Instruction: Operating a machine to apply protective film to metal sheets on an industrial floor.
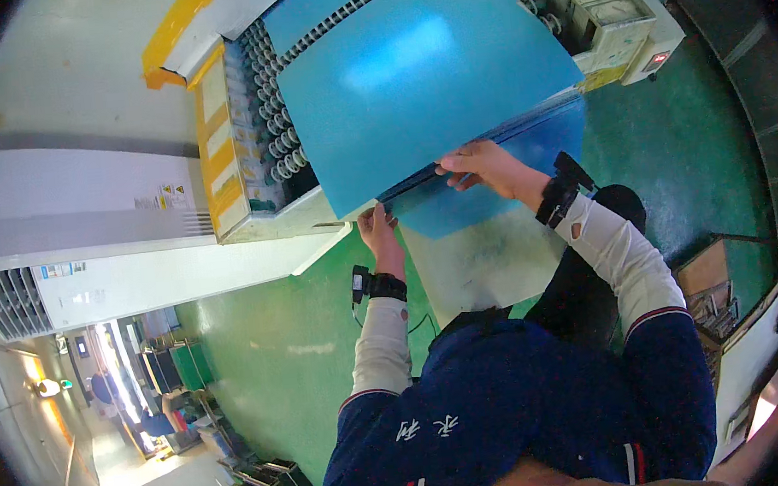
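While gripping the blue sheet [420,74] at its near edge, both hands [484,165] closed, beside yellow-framed white labels [218,138].

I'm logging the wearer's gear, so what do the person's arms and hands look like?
Both hands, left hand and right hand, are bare. Each wrist carries a black strapped device, the left with a thin cable. Pale undersleeves show below dark blue jacket sleeves with red-and-white cuffs.

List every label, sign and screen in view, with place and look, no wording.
Small yellow warning stickers: on the long white machine housing at left, a short row.
White rectangular labels: on the yellow machine end panel.
Small red-lit display: on the white control box, upper right.
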Action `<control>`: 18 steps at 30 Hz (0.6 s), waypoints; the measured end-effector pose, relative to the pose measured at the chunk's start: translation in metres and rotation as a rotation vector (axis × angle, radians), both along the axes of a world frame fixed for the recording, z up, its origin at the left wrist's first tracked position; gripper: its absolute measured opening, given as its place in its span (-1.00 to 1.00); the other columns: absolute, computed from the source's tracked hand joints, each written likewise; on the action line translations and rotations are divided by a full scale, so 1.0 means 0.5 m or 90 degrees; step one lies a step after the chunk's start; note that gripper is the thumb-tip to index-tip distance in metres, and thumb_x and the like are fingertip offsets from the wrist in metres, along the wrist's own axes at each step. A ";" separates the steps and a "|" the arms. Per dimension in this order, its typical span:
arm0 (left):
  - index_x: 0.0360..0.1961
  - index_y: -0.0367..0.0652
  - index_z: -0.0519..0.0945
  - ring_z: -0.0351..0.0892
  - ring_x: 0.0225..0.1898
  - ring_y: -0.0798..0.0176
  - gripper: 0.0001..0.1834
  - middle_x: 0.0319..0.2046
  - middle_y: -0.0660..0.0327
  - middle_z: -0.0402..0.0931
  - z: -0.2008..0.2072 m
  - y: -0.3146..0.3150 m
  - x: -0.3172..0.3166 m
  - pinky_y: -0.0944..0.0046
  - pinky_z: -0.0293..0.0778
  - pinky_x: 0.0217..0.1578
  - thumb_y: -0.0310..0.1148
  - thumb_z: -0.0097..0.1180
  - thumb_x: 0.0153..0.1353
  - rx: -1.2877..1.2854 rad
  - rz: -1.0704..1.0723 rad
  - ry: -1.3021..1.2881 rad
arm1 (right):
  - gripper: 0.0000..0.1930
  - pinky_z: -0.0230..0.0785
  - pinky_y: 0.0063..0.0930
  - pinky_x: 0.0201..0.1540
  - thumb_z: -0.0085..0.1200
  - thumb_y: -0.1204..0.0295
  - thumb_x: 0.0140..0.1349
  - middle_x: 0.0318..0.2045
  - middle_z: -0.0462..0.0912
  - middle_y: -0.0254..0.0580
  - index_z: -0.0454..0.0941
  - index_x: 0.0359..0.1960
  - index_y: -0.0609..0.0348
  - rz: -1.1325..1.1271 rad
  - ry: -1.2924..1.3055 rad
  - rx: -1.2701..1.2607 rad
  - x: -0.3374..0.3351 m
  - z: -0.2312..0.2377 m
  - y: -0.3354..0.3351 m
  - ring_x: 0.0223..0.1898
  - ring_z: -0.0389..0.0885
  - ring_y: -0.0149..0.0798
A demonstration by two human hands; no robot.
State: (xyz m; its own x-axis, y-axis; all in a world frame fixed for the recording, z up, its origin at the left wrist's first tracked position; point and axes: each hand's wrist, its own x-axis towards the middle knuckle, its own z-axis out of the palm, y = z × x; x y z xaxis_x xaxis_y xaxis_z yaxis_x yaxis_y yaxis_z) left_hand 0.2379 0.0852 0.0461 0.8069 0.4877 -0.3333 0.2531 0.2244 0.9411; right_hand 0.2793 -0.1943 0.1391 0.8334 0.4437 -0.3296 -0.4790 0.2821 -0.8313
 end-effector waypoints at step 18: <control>-0.18 -0.15 0.47 0.52 -0.31 0.35 -0.83 -0.31 0.26 0.51 0.022 0.002 -0.081 0.30 0.49 -0.31 -0.32 0.09 0.28 -0.031 -0.022 -0.003 | -0.80 0.45 0.01 -0.09 0.12 0.45 -0.08 -0.36 0.68 0.00 0.68 -0.38 0.20 0.242 -0.566 -0.898 -0.030 -0.048 -0.008 -0.18 0.65 0.08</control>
State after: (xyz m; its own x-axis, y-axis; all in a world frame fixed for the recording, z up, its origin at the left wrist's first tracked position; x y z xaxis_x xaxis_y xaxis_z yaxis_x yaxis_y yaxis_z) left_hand 0.1976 0.0863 0.0570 0.8248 0.4427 -0.3518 0.2570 0.2606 0.9306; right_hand 0.2641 -0.1985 0.1149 0.8878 0.4389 -0.1385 0.3719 -0.8614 -0.3460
